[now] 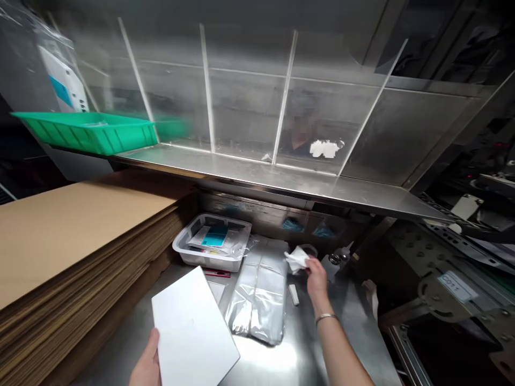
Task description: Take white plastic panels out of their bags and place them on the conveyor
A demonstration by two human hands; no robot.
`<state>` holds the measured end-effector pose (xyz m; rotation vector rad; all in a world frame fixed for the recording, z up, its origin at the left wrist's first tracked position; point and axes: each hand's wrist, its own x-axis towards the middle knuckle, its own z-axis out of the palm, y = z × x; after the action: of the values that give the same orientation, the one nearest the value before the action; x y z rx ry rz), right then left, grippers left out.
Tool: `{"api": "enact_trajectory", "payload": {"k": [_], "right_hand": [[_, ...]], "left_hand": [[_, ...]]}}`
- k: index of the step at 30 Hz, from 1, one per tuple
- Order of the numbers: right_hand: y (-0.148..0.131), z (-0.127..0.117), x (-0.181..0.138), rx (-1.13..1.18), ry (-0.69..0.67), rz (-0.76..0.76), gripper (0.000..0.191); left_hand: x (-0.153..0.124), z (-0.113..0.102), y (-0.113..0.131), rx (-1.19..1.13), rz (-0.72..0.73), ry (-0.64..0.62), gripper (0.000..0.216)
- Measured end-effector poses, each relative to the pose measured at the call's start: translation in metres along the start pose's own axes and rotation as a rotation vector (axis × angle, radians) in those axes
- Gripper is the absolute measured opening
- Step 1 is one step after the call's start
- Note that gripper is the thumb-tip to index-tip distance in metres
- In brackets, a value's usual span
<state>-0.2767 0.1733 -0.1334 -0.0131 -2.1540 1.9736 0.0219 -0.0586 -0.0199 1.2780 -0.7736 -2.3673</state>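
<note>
A metal worktop [358, 316] is flanked on its left by stacked cardboard [92, 214]. A white panel [193, 332] is gripped at its left edge by the left hand [145, 362], thumb along the rim. Beyond it, a tied bundle of clear plastic [257, 295] is seen lying flat. A crumpled white cloth [296, 260] is pinched by the right hand [317, 279], near the bundle's far right corner.

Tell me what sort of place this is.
Probably a packing station in a workshop or factory: a metal table bears a tied bundle of clear plastic, and a tall stack of cardboard sheets stands at the left.
</note>
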Motion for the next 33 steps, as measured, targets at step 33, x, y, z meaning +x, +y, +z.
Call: {"api": "enact_trajectory", "payload": {"k": [33], "right_hand": [[-0.029, -0.103, 0.069, -1.389, -0.343, -0.252, 0.038]], "left_hand": [[0.009, 0.111, -0.055, 0.082, -0.356, -0.441, 0.057]]}}
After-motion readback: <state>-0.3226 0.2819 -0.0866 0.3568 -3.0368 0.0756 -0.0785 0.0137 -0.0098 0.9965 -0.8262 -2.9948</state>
